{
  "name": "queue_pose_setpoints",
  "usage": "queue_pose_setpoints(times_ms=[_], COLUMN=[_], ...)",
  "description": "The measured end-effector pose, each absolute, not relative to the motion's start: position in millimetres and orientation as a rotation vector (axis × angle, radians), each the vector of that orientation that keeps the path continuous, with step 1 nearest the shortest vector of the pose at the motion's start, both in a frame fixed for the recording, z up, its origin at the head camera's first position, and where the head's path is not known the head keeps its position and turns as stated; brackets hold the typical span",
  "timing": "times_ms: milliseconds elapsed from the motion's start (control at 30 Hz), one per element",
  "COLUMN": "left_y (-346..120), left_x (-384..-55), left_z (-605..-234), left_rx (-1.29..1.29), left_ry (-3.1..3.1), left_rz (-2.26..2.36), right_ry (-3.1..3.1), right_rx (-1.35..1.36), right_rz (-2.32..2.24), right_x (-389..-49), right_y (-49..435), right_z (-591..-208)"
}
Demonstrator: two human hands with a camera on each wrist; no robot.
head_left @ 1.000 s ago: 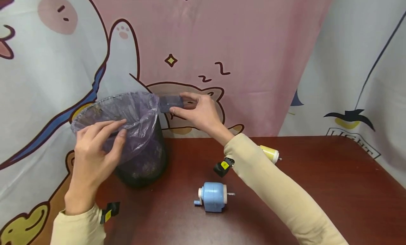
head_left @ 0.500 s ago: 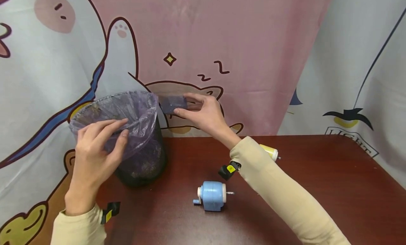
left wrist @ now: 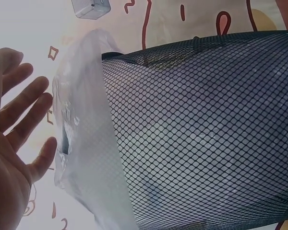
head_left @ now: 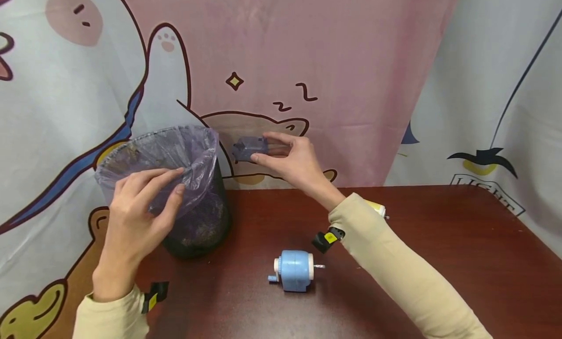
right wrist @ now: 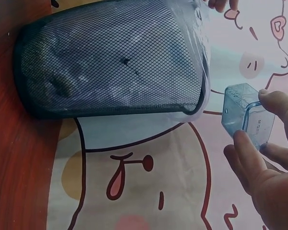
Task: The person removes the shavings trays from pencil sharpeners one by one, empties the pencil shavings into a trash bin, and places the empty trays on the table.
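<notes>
My right hand [head_left: 298, 163] pinches a small see-through bluish plastic shavings drawer [head_left: 250, 148] between thumb and fingers, just right of the bin's rim. In the right wrist view the drawer [right wrist: 242, 112] lies on its side with faint lettering on one face. A black mesh wastebasket [head_left: 202, 227] stands at the left, lined with a thin purple bag [head_left: 197, 183] folded over its rim. In front of that rim my left hand [head_left: 140, 207] hovers with fingers loosely bent and spread, holding nothing. The left wrist view shows its fingertips [left wrist: 47, 100] apart from the bag.
A light blue crank pencil sharpener [head_left: 295, 270] stands on the dark red table [head_left: 237, 309], in front of the basket and to its right. A yellow cylinder [head_left: 376, 208] is partly hidden behind the right sleeve. A cartoon-printed cloth [head_left: 342, 85] hangs behind.
My right hand has drawn the drawer rightward, away from the basket's rim, and turned it a little. My left hand has shifted slightly right.
</notes>
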State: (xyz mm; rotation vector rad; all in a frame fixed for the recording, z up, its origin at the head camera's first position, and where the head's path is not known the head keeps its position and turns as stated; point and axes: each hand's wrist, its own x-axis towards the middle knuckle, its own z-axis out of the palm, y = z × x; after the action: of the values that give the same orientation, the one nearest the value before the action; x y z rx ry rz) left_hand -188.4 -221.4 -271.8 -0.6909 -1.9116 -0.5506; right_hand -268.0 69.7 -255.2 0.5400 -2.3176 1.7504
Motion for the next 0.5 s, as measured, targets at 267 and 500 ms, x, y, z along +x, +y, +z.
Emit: queue_pose_setpoints(times_ms=[267,500], left_y=[-216.9,-212.1], left_x=[-188.7,-187.0], left_z=[-269.5,-269.6], left_rx=[-0.753,-0.785], left_ry=[-1.880,-1.907], left_rz=[-0.541,-0.530], right_ry=[-2.298,-2.299], right_rx=[0.516,0.486], right_rz=[1.769,1.773], right_x=[-267.2,-267.8], right_y=[79.7,90.7], right_z=[-258.5,-264.1])
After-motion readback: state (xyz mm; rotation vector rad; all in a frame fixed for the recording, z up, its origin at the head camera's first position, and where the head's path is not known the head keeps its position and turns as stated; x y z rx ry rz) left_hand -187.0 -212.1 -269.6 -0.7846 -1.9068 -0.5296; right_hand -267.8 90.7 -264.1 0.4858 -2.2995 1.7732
